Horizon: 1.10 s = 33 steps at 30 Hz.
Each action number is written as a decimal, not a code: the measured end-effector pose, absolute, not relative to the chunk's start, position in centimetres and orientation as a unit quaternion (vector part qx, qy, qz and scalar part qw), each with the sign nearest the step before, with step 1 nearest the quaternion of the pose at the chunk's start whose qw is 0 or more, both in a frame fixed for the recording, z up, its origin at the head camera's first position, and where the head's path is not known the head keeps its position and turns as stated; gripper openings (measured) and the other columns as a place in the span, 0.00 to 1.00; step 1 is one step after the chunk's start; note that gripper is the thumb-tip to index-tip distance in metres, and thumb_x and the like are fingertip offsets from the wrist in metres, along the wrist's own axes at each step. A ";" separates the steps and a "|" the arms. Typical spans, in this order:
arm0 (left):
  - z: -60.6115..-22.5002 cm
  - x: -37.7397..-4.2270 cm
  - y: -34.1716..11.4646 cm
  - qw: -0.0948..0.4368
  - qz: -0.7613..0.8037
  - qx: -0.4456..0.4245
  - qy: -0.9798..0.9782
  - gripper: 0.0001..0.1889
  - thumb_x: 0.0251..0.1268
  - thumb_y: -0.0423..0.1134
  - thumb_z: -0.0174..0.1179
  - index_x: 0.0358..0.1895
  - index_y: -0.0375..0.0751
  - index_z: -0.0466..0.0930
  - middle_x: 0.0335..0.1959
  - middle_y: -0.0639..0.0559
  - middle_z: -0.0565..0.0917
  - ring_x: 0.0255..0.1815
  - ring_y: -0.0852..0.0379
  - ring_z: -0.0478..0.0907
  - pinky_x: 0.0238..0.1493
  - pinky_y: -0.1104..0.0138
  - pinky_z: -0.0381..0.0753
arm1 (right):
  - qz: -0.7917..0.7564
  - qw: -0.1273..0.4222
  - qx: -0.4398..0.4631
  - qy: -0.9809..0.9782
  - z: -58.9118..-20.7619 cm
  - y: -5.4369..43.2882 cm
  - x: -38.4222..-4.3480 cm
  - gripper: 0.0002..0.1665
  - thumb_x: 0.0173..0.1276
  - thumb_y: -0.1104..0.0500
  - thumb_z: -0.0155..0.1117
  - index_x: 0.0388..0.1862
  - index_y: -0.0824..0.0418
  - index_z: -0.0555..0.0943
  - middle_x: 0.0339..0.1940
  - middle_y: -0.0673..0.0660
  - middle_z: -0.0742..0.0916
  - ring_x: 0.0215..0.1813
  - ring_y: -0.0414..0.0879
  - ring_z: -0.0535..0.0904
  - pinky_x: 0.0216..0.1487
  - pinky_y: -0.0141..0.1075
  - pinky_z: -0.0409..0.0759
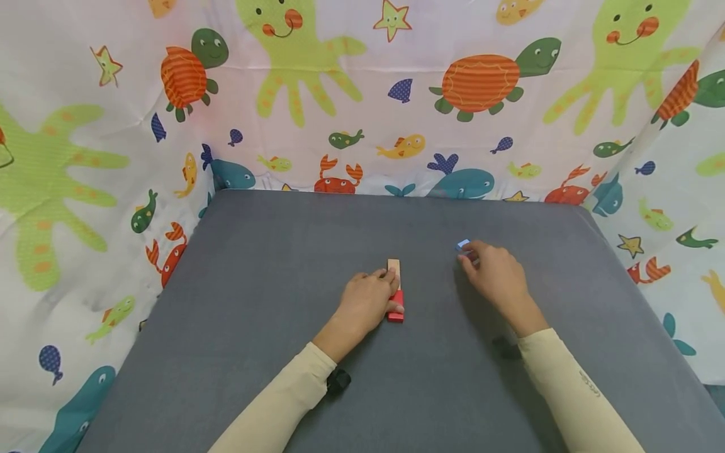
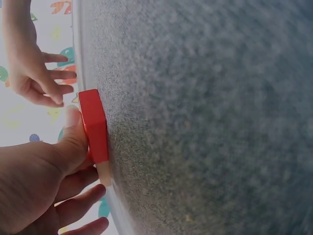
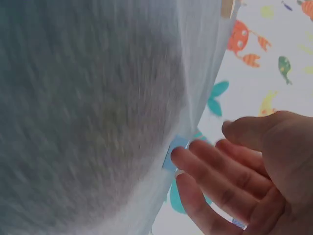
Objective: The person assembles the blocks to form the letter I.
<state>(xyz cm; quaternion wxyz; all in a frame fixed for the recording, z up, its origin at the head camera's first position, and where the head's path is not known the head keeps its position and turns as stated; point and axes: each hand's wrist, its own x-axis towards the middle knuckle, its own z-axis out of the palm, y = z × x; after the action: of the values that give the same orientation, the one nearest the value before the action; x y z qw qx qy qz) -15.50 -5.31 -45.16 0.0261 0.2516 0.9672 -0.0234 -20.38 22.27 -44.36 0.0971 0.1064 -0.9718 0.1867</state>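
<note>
My left hand (image 1: 365, 299) lies over a red block (image 1: 396, 317) and a plain wooden block (image 1: 393, 265), set end to end in a line on the table. Its thumb (image 2: 73, 128) is at the red block, while the other fingers reach along toward the wooden one and partly cover both. To the right, my right hand (image 1: 498, 277) is at a small light blue block (image 1: 463, 245). In the right wrist view its fingertips overlap the blue block (image 3: 175, 152), and the thumb (image 3: 244, 131) stands apart from it.
A grey table (image 1: 255, 251) spreads under both hands. Behind it and along its sides hangs a white curtain (image 1: 362, 94) printed with sea animals. A dark wrist camera (image 1: 338, 381) sits at the left cuff.
</note>
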 end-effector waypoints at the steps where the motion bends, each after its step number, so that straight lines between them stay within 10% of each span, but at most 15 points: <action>1: -45.1 -15.5 -5.3 0.025 -0.021 0.251 0.967 0.37 0.72 0.66 0.57 0.79 0.53 0.72 0.79 0.55 0.72 0.78 0.59 0.69 0.70 0.58 0.74 | 0.184 0.101 0.097 -0.973 -44.2 22.5 -20.8 0.17 0.76 0.55 0.67 0.57 0.63 0.87 0.44 0.61 0.93 0.42 0.57 0.91 0.35 0.58 0.84; 10: -45.0 -15.4 -5.4 0.035 -0.029 0.256 0.965 0.37 0.73 0.66 0.56 0.79 0.53 0.72 0.79 0.54 0.72 0.76 0.59 0.71 0.70 0.58 0.74 | 0.135 0.064 0.053 -0.987 -44.6 22.4 -22.5 0.17 0.74 0.54 0.68 0.53 0.64 0.88 0.47 0.70 0.87 0.46 0.72 0.85 0.38 0.67 0.81; 33: -45.5 -15.4 -5.6 0.015 -0.011 0.257 0.966 0.34 0.76 0.63 0.56 0.78 0.52 0.73 0.79 0.54 0.72 0.73 0.59 0.75 0.65 0.57 0.78 | 0.143 0.110 0.115 -0.977 -45.9 19.8 -24.2 0.10 0.68 0.63 0.66 0.45 0.61 0.90 0.43 0.62 0.89 0.39 0.65 0.86 0.36 0.64 0.82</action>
<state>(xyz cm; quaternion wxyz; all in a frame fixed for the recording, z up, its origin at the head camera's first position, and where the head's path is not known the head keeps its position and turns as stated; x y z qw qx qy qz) -15.36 -5.58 -45.47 0.0150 0.2568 0.9663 -0.0115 -24.23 19.82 -45.87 0.1099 0.1151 -0.9768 0.1432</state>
